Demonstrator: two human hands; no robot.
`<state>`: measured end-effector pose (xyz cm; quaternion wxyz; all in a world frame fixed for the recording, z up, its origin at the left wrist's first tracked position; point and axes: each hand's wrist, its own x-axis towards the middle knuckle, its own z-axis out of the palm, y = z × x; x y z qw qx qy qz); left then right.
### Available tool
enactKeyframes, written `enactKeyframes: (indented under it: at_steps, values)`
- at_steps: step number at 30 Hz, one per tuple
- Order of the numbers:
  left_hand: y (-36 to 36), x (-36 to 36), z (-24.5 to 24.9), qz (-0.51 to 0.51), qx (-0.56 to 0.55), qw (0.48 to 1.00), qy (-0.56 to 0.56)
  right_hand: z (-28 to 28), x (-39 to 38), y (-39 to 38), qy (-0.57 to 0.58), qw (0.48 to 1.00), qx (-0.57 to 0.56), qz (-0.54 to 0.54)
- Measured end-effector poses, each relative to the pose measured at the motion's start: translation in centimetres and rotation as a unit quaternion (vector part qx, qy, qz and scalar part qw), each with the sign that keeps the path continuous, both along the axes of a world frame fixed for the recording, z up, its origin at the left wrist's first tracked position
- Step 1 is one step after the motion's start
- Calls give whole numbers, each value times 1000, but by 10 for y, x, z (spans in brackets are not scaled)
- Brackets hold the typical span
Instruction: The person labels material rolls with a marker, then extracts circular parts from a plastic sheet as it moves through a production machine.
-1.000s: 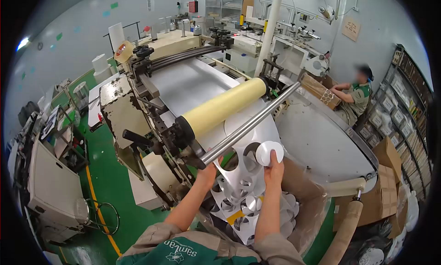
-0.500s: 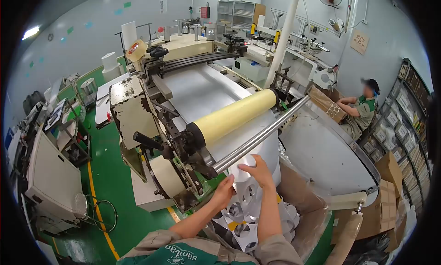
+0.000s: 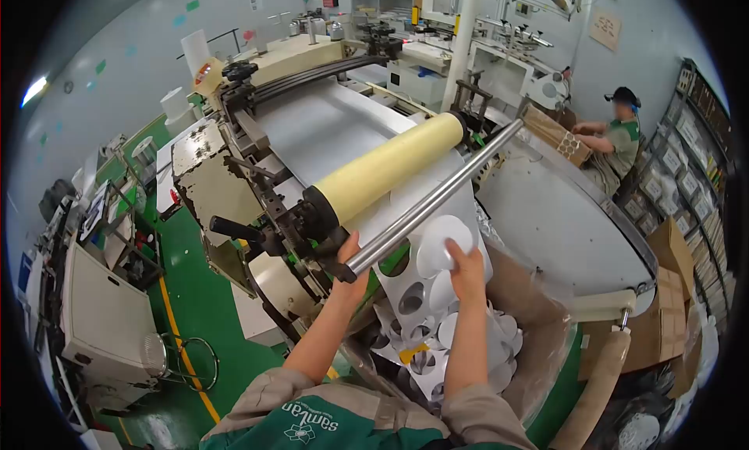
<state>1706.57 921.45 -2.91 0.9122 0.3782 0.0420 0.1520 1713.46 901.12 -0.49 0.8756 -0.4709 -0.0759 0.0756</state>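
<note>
My right hand [image 3: 466, 266] pinches white round discs [image 3: 443, 243] at their right edge, just below the steel bar [image 3: 437, 202]. My left hand [image 3: 349, 272] is at the bar's lower left end, its fingers partly hidden behind the metal. A white sheet with round holes [image 3: 409, 295] hangs down between my forearms. Under it, a box lined with clear plastic [image 3: 538, 325] holds loose white discs and cut sheet. The yellow roller [image 3: 390, 169] lies across the machine above the bar.
A person [image 3: 620, 142] sits at the right by an open carton [image 3: 550, 130]. Shelving [image 3: 686, 153] lines the right wall. A white cabinet [image 3: 105, 302] and a round-framed stool [image 3: 191, 364] stand at the left. A brown-wrapped roll [image 3: 597, 387] is at lower right.
My left hand has moved up and left from the sheet to the bar's end. My right hand has moved slightly right and up, with discs now in it. The view has shifted.
</note>
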Motion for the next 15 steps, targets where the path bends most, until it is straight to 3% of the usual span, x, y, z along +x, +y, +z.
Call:
enactKeyframes:
  at_steps: [2,3,5,7,10,11,13,15]
  values:
    - [-11,4,17,28,-4,999,17,5,6,18,-35,989,-138,43]
    - [-17,5,21,51,-19,997,54,10,6,26,-38,986,-134,87]
    - [-26,-3,31,-36,-51,998,-19,16,9,35,-74,972,-195,107]
    - [-23,-1,-4,-73,-75,994,13,15,8,43,-123,966,-204,97]
    - [-42,-18,-4,-117,-10,990,74,17,1,32,-138,932,-273,194]
    - [-46,-23,2,-148,-18,986,75,3,4,32,-179,933,-261,169]
    - [-48,-26,2,-153,-2,984,89,-19,5,23,-73,950,-286,104]
    - [-45,-26,-7,-143,-26,985,94,-46,13,7,38,990,-136,20]
